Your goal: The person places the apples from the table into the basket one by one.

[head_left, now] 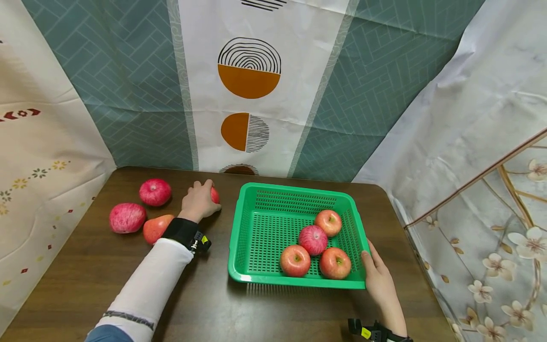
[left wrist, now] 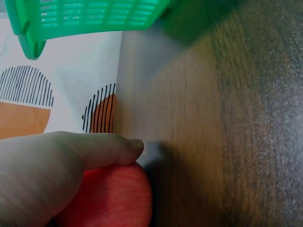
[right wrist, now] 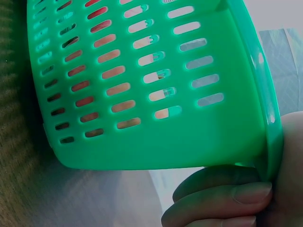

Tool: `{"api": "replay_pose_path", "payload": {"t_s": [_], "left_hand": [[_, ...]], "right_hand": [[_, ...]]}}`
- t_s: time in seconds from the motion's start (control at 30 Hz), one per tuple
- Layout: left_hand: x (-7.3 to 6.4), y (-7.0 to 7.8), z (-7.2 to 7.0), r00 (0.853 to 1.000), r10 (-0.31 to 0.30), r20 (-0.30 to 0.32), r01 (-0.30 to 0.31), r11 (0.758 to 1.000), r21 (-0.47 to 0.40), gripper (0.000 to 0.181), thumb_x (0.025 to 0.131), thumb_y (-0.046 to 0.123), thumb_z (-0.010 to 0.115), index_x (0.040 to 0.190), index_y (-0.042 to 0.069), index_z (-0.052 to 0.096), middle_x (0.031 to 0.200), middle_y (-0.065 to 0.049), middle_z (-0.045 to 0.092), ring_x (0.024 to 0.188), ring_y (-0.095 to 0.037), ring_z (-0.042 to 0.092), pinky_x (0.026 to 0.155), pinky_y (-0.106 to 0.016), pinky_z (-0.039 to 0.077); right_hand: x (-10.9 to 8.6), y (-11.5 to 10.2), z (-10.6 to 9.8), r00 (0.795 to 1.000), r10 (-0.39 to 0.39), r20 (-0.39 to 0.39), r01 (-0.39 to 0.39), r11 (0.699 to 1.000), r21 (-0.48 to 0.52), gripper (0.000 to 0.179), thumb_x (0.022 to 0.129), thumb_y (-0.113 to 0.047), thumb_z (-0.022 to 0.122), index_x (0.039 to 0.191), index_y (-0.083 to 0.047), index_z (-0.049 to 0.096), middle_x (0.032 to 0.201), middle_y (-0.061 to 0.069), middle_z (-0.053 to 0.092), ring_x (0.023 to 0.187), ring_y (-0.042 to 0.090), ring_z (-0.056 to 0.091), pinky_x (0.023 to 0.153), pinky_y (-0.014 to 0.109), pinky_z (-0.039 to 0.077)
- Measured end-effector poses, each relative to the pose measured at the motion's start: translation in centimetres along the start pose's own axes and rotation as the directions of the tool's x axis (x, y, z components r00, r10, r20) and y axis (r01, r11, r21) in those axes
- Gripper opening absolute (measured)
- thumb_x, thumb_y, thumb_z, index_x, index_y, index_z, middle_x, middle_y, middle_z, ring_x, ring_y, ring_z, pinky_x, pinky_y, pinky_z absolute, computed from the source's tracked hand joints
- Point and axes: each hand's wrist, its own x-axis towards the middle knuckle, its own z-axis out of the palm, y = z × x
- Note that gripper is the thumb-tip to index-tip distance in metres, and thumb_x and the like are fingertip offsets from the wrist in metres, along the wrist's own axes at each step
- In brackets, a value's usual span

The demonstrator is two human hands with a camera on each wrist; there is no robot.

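At the back of the table, my left hand (head_left: 198, 202) curls round a red apple (head_left: 215, 195), which is mostly hidden by the hand in the head view. The left wrist view shows the thumb (left wrist: 111, 149) lying against the apple's (left wrist: 118, 196) smooth red side. My right hand (head_left: 379, 278) holds the right end of a green plastic basket (head_left: 295, 281), thumb over the rim and fingers (right wrist: 222, 201) bent beneath it. Inside the basket, toward its right, sit several fruits: pale red apples (head_left: 295, 261) around a darker pink-red striped fruit (head_left: 313, 240).
Left of my left hand lie two pink-red round fruits (head_left: 155, 192) and an orange-red, pear-shaped fruit (head_left: 157, 229), partly behind the wrist strap. The brown wooden table (head_left: 239, 313) meets a patterned cloth (head_left: 128, 137) at its back edge, with more cloth at both sides.
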Motion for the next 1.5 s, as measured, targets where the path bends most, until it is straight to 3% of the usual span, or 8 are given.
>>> {"api": "replay_pose_path", "payload": {"t_s": [0.63,0.83,1.0,1.5], "left_hand": [[-0.1,0.5,-0.8,0.999,0.004,-0.046,-0.008,0.997,-0.077,0.069,0.079,0.038,0.077,0.132,0.009,0.044,0.114,-0.024,0.044,0.102,-0.042,0.046,0.071,-0.057,0.051],[-0.2,1.0,-1.4,0.999,0.008,-0.049,-0.013,0.995,-0.095,0.068,0.083,0.042,0.074,0.137,0.014,0.045,0.117,-0.023,0.043,0.102,-0.041,0.048,0.070,-0.055,0.052],[-0.4,1.2,-1.9,0.998,0.025,-0.062,-0.031,0.994,-0.103,0.067,0.083,0.044,0.074,0.134,0.011,0.044,0.114,-0.023,0.044,0.099,-0.040,0.049,0.069,-0.052,0.053],[-0.7,2.7,-3.4,0.984,0.056,-0.171,-0.088,0.979,-0.186,0.062,0.087,0.049,0.066,0.130,0.009,0.046,0.112,-0.020,0.047,0.096,-0.035,0.051,0.070,-0.049,0.052]], "right_hand": [[-0.1,-0.3,-0.1,0.999,0.032,0.007,-0.032,0.999,0.029,0.061,0.106,-0.054,0.026,0.160,-0.029,0.010,0.155,0.022,0.027,0.125,0.038,0.038,0.096,0.060,0.035],[-0.1,-0.5,-0.1,1.000,0.022,-0.001,-0.022,1.000,0.019,0.061,0.106,-0.053,0.027,0.160,-0.027,0.011,0.154,0.023,0.029,0.123,0.039,0.039,0.096,0.060,0.035],[-0.1,-0.5,0.0,1.000,0.018,-0.001,-0.018,1.000,0.025,0.062,0.106,-0.053,0.027,0.160,-0.027,0.011,0.153,0.024,0.031,0.122,0.039,0.041,0.095,0.060,0.036],[-0.2,-0.3,0.1,1.000,0.014,-0.004,-0.014,1.000,0.019,0.063,0.106,-0.053,0.027,0.160,-0.025,0.011,0.153,0.024,0.030,0.122,0.039,0.040,0.096,0.060,0.035]]}}
